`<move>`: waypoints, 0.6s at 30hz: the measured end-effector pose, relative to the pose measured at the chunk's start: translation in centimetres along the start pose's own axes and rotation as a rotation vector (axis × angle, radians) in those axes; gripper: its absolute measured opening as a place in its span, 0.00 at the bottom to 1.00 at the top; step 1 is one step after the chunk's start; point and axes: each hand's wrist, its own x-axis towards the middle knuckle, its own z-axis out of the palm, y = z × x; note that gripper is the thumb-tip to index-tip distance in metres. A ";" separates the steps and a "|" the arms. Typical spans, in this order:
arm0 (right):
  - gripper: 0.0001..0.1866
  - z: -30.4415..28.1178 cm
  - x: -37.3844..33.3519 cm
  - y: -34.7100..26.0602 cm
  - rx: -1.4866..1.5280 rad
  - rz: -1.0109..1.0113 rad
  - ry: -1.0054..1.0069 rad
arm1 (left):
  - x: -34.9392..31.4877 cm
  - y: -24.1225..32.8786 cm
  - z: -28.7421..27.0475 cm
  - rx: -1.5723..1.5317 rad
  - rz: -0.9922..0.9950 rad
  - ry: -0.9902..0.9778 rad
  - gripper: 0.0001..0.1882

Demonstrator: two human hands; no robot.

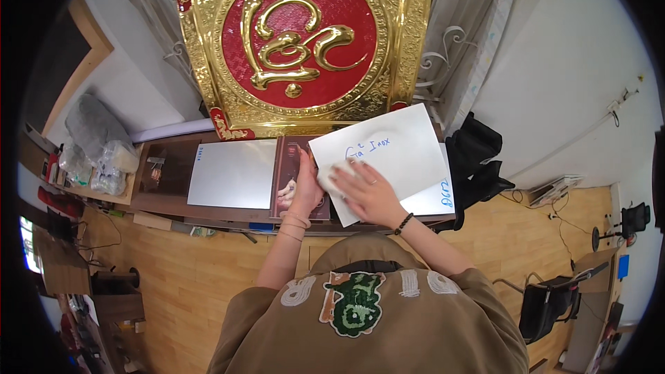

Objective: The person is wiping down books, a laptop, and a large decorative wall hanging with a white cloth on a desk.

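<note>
A white rectangular sheet [409,140] with blue handwriting lies at a slant over the low brown cabinet. My left hand [305,190] is at its left edge, fingers stretched upward along the edge, with the sheet resting against the palm. My right hand [370,197] presses down on the sheet's left part. Beneath its fingers is a soft whitish cloth [334,179], partly hidden by the hand. A second white panel [428,199], also marked in blue, shows below the sheet at the right. Beside my left hand lies a dark reddish printed board [285,166].
A silvery white panel [232,174] lies to the left on the cabinet top [166,197]. Behind stands a large gold and red framed plaque [208,48]. Black bags [474,149] hang at the right end, and plastic-wrapped bundles [107,166] sit at the left. A black chair [551,301] stands at the right.
</note>
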 end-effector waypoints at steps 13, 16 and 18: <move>0.31 -2.0 -3.5 1.8 -0.030 0.152 -0.081 | -0.2 0.0 -0.1 0.017 -0.010 0.033 0.41; 0.31 -1.4 -2.3 4.9 -0.156 0.475 0.119 | -0.2 0.4 0.5 0.029 -0.020 0.023 0.41; 0.31 -0.3 -0.5 5.0 -0.406 0.720 0.259 | -0.2 0.4 0.5 0.034 -0.021 0.017 0.41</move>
